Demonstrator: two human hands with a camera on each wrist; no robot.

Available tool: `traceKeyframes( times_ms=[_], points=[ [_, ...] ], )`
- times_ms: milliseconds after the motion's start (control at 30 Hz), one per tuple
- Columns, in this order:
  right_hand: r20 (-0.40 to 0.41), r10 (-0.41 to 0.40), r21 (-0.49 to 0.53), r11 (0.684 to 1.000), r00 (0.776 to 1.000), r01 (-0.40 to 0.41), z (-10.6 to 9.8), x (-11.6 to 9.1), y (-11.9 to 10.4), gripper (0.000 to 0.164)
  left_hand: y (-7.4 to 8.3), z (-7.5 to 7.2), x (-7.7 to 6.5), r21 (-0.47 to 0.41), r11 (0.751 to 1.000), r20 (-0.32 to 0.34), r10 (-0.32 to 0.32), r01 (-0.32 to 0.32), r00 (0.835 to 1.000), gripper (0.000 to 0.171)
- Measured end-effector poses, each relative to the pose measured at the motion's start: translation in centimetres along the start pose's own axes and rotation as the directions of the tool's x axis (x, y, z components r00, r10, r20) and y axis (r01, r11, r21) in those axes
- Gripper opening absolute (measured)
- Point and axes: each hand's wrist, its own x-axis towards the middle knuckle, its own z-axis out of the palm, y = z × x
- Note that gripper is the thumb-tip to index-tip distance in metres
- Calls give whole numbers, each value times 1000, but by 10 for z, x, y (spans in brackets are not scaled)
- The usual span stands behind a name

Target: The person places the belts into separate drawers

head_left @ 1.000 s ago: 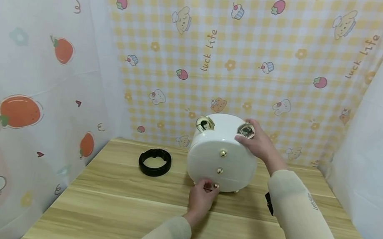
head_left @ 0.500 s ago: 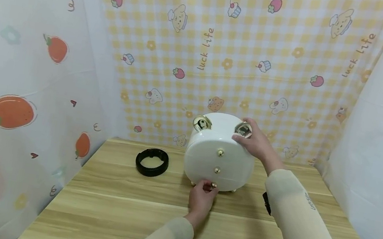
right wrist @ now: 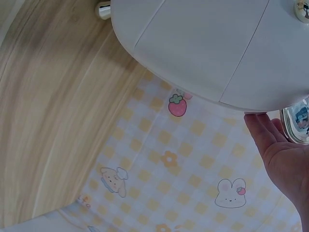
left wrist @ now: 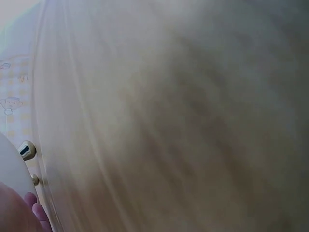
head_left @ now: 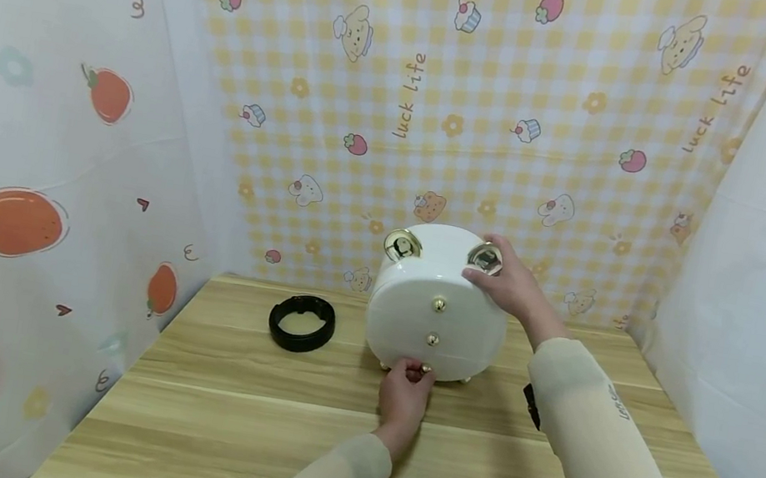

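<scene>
A white rounded cabinet point(head_left: 401, 314) with small gold feet stands on the wood-grain table, its front towards me. Gold knobs run down its front: a top knob point(head_left: 439, 305), a middle knob point(head_left: 433, 340) and a bottom knob point(head_left: 426, 370). Two shiny gold ears sit on top, the left ear point(head_left: 403, 245) uncovered. My left hand point(head_left: 404, 403) pinches the bottom knob between thumb and fingers; its fingertips are partly hidden. My right hand point(head_left: 514, 285) grips the upper right corner by the right ear point(head_left: 486, 258), thumb in front. In the right wrist view, fingertips point(right wrist: 255, 116) touch the cabinet's side.
A black ring-shaped object point(head_left: 302, 324) lies on the table point(head_left: 231, 417) left of the cabinet. Behind stands a yellow-checked cloth backdrop point(head_left: 333, 171); pale cloth walls rise at both sides. Dark straps show at both wrists.
The head view has shifted slightly, so the scene sits a little further left. Both hands keep their places on the cabinet, with no clear movement of it.
</scene>
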Motion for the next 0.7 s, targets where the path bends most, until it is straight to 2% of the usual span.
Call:
traceKeyframes(
  times_ms=[700],
  points=[
    [4,-3,-4,1000,1000,3,-1,-2,-1,74,5,3,-1,-40,999,-54,-9,7,998,15]
  ],
)
